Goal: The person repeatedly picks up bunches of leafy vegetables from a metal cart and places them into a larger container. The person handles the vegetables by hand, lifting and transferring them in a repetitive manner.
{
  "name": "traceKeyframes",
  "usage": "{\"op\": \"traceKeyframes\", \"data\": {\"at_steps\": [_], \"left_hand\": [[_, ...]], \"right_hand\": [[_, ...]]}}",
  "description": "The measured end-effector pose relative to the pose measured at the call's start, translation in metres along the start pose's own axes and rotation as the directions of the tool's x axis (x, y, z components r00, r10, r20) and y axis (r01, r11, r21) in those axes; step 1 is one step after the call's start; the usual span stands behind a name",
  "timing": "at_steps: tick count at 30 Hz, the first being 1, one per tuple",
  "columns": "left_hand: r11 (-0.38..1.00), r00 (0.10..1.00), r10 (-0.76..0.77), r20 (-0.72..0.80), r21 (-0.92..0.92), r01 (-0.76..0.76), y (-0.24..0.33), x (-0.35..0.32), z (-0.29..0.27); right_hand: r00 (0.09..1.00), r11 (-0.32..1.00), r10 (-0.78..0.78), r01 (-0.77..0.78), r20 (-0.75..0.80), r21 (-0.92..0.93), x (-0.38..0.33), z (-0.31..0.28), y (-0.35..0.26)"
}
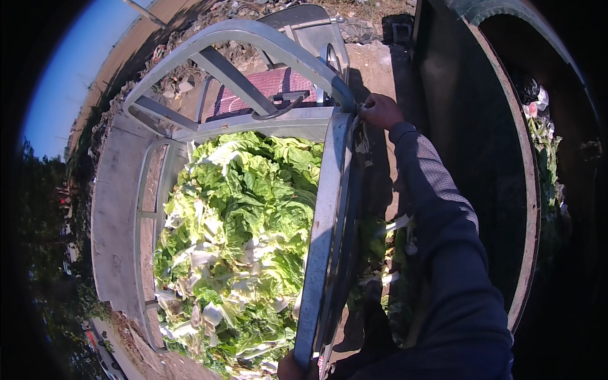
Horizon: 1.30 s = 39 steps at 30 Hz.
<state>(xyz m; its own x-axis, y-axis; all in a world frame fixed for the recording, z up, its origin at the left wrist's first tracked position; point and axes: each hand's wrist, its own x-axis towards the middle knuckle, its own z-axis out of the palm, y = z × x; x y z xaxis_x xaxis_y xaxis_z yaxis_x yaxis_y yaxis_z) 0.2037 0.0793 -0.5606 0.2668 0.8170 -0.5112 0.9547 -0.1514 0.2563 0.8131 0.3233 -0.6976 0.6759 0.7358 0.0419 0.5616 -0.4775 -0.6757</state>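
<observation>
My right hand (pixel 382 112) reaches out to the far right corner of a metal cart bed. Its fingers are pinched on a pale frayed cord (pixel 362 136) that hangs beside the corner post. Low in the picture, my left hand (pixel 291 367) wraps round the near end of the right side rail (pixel 316 253), partly cut off by the lower edge. Between the rails lies a big heap of green and white cabbage leaves (pixel 247 209), with some browned pieces among them. Neither hand touches the leaves.
A bent metal frame (pixel 240 28) rises over a red-checked seat (pixel 266 88) at the cart's front. To the right stands a tall dark container (pixel 529 209) with a rusty rim and leaf waste inside. Fallen leaves (pixel 386 253) litter the ground between.
</observation>
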Motion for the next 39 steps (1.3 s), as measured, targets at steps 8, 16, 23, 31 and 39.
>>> {"op": "traceKeyframes", "data": {"at_steps": [8, 16, 23, 31, 39], "left_hand": [[0.998, 0.997, 0.067, -0.047, 0.001, -0.067, -0.012, -0.003, 0.006], [0.996, 0.992, 0.078, -0.103, 0.058, -0.072, -0.007, -0.001, 0.008], [0.999, 0.998, 0.049, -0.042, -0.001, -0.049, -0.003, 0.001, 0.000], [0.996, 0.994, 0.090, -0.054, 0.000, -0.090, 0.003, 0.007, -0.008], [0.995, 0.998, -0.048, 0.034, -0.083, 0.051, 0.010, 0.007, -0.014]], "right_hand": [[0.999, 0.997, 0.015, -0.012, -0.034, 0.071, -0.007, 0.017, 0.000], [0.995, 0.882, 0.094, -0.077, -0.014, 0.464, -0.006, 0.023, 0.025], [0.963, 0.996, 0.084, -0.088, 0.256, 0.004, 0.018, -0.015, 0.008], [0.999, 0.999, -0.029, 0.027, -0.045, -0.041, -0.009, 0.010, 0.003], [0.993, 0.925, 0.105, -0.115, 0.048, 0.362, -0.006, 0.020, 0.030]]}}
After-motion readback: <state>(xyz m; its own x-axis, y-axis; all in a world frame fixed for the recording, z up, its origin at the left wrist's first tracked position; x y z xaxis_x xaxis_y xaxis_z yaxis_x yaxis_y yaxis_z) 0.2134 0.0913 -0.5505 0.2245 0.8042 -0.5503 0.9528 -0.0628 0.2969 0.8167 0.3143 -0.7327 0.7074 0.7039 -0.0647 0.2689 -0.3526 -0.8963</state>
